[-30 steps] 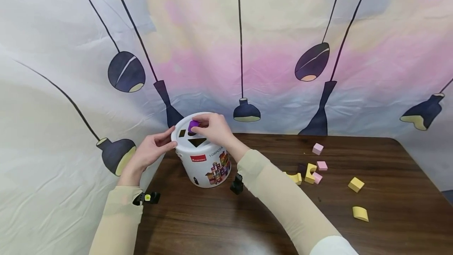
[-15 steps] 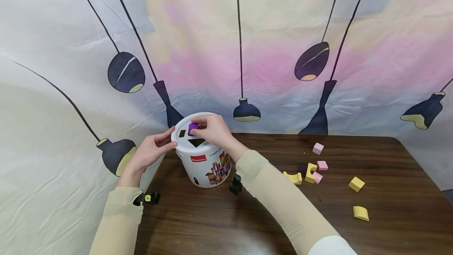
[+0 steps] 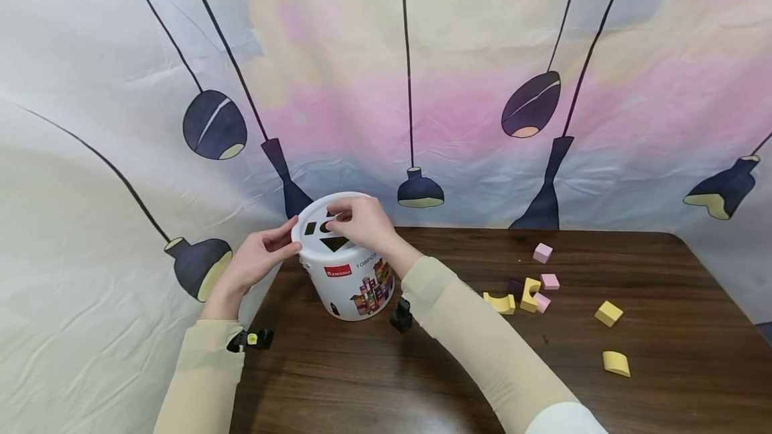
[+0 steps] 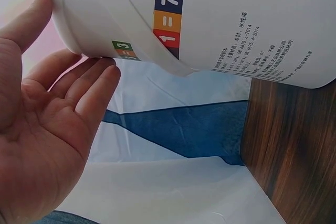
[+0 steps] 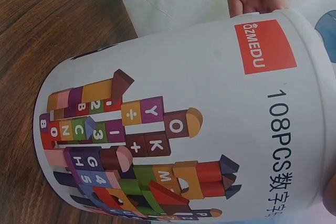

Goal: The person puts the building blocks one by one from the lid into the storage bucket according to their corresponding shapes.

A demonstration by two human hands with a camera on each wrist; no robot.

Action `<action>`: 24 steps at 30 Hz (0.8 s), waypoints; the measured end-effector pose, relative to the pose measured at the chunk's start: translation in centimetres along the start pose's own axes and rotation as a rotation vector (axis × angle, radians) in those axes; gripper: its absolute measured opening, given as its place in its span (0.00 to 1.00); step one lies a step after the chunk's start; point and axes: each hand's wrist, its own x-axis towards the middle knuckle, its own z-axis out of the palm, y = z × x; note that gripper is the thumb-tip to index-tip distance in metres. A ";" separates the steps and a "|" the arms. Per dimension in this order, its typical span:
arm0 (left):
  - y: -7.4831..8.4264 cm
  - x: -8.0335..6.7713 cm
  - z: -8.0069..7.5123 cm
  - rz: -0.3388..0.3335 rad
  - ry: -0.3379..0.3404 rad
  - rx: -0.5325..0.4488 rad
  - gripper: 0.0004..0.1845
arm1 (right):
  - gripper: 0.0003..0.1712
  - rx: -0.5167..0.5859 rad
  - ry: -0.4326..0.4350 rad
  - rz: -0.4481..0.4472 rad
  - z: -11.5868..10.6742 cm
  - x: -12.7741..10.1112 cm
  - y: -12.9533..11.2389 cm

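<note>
A white lidded bucket (image 3: 326, 286) with printed block pictures stands near the table's back left. Its lid (image 3: 310, 244) has several shaped holes, among them a square, a round and a triangular one. My left hand (image 3: 261, 254) rests against the bucket's left rim, fingers and thumb spread. In the left wrist view, the left hand's fingers (image 4: 100, 90) touch the bucket's side just below the rim. My right hand (image 3: 364, 223) is over the lid, its thumb and index finger apart above the round hole, with no block showing between them. The right wrist view mostly shows the bucket's printed side.
To the right on the brown wooden table (image 3: 458, 367) lie several blocks: pink ones (image 3: 542, 253), a yellow arch (image 3: 499, 303), another yellow arch (image 3: 529, 295), a dark block (image 3: 515, 286), a yellow block (image 3: 608, 314) and a curved yellow block (image 3: 616, 363). A lamp-patterned cloth (image 3: 470, 132) hangs behind.
The purple block that my right fingers pinched over the round hole sank lower and is now out of sight; the dark hole shows there. The left hand stays at the rim.
</note>
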 end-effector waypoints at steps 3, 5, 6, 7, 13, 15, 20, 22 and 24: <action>0.1 -0.1 0.0 -0.003 0.001 0.000 0.38 | 0.22 0.007 0.002 -0.002 0.0 0.0 0.0; 0.1 -0.1 0.1 -0.004 0.002 0.000 0.38 | 0.21 0.010 0.002 -0.004 -0.1 -0.1 0.1; 0.1 -0.1 0.1 -0.005 0.003 0.000 0.38 | 0.21 0.014 0.002 -0.006 -0.1 -0.1 0.2; 0.1 -0.1 0.1 -0.006 0.003 0.001 0.38 | 0.21 0.021 0.002 -0.010 -0.1 -0.1 0.3; 0.1 0.0 0.1 -0.005 0.006 0.001 0.38 | 0.21 0.084 0.007 -0.049 -0.3 -0.3 0.8; 0.2 0.0 0.0 -0.002 0.004 0.004 0.37 | 0.21 0.097 0.011 -0.058 -0.4 -0.4 0.8; 0.1 -0.1 -0.1 0.003 0.003 0.018 0.37 | 0.21 0.119 0.014 -0.062 -0.4 -0.6 0.9; 0.1 0.0 -0.1 0.017 0.001 0.028 0.37 | 0.21 0.138 0.020 -0.064 -0.5 -0.6 1.0; 0.0 0.1 0.0 0.046 -0.006 0.041 0.36 | 0.21 0.184 0.032 -0.068 -0.7 -0.6 1.1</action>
